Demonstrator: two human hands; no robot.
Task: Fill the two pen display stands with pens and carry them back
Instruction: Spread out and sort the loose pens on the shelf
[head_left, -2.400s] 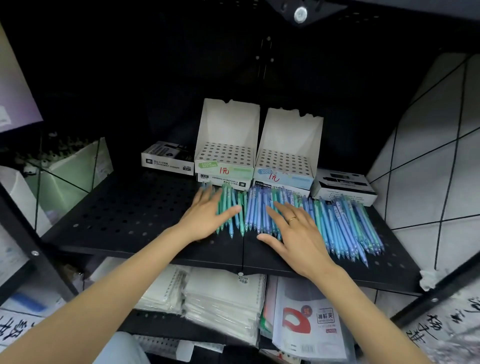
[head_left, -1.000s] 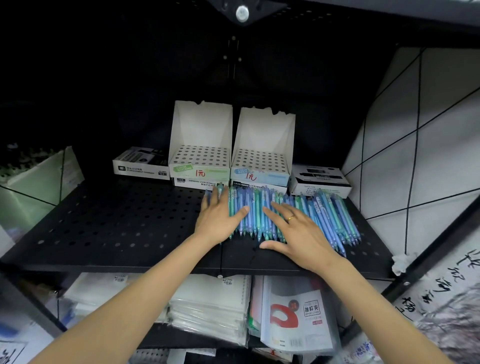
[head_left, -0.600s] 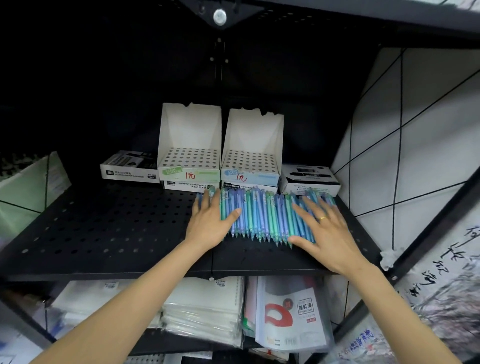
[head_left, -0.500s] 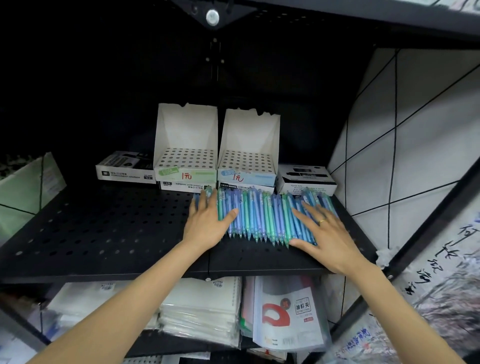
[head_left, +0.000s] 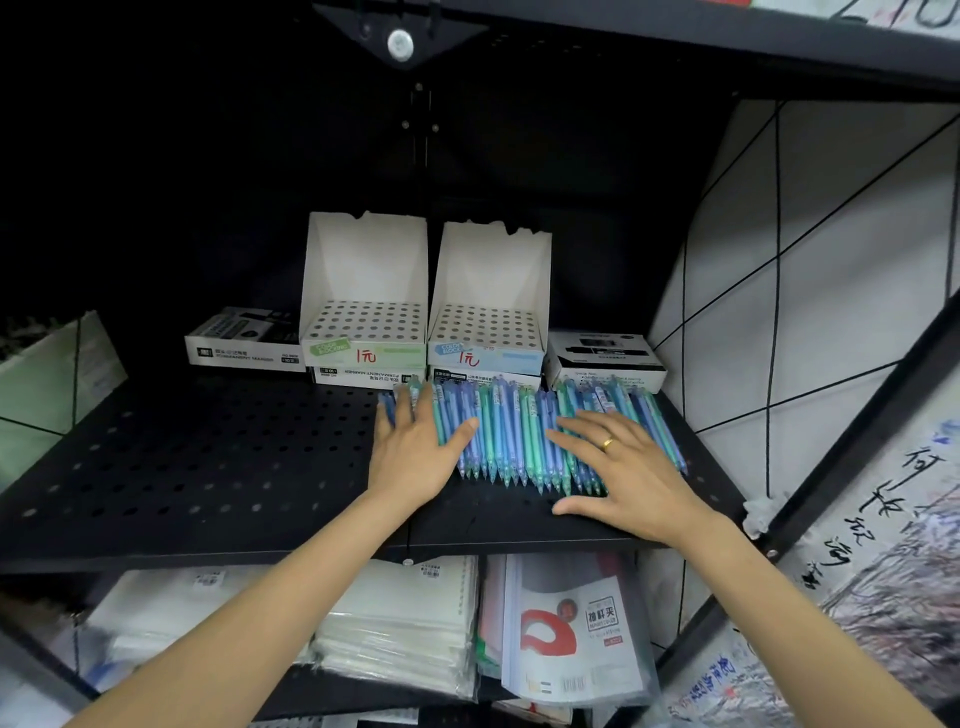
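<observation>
Neither of the two white cardboard pen display stands holds a pen yet: the green-labelled stand (head_left: 365, 332) and the blue-labelled stand (head_left: 488, 338) beside it both show only rows of vacant holes. So the filling has not begun, and the carrying back lies after it.

The loose row of blue and green plastic pens (head_left: 524, 431) lies flat on the black perforated metal shelf (head_left: 182, 457), just in front of the two stands. The left hand (head_left: 415, 457) rests on the row's left end, its fingers (head_left: 387, 415) straight and spread, gripping nothing. The right hand (head_left: 628, 473), wearing a gold ring (head_left: 607, 443), lies flat on the row's right part, fingers likewise extended, thumb on the shelf, holding nothing.

Flanking the stands are two flat boxes of permanent markers, one at the left (head_left: 244, 340) and one at the right (head_left: 605, 358); more such boxes lie under the stands. Below the shelf sit wrapped notebooks (head_left: 400, 623) and a red-and-white plastic folder (head_left: 576, 634). To the right of the stands rises a white tiled wall (head_left: 831, 260).
</observation>
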